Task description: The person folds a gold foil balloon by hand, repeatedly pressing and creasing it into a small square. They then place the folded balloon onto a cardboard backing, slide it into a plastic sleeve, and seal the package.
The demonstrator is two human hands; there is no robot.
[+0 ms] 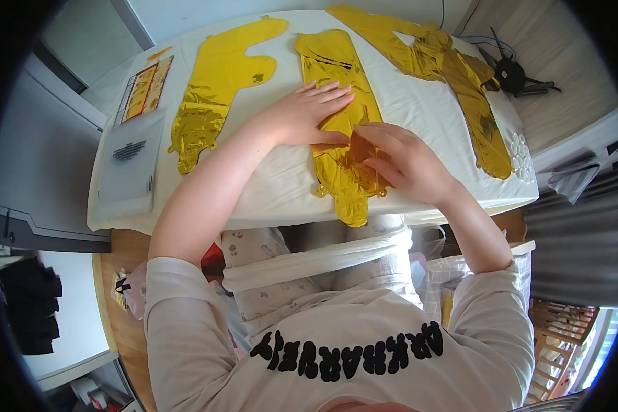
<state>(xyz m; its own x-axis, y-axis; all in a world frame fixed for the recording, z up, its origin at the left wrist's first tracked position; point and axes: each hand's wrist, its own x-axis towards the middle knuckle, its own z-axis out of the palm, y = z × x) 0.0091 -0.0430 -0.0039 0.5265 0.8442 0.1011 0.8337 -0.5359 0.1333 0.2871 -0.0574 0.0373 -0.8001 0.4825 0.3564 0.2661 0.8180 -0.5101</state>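
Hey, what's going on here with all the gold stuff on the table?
A person is working on a flat, uninflated gold foil balloon on a white-covered table. Their left hand presses flat on it, while the right hand pinches the foil near its lower end. Two more gold foil balloons lie flat, one to the left and one to the right. A clear plastic packet lies at the table's left edge.
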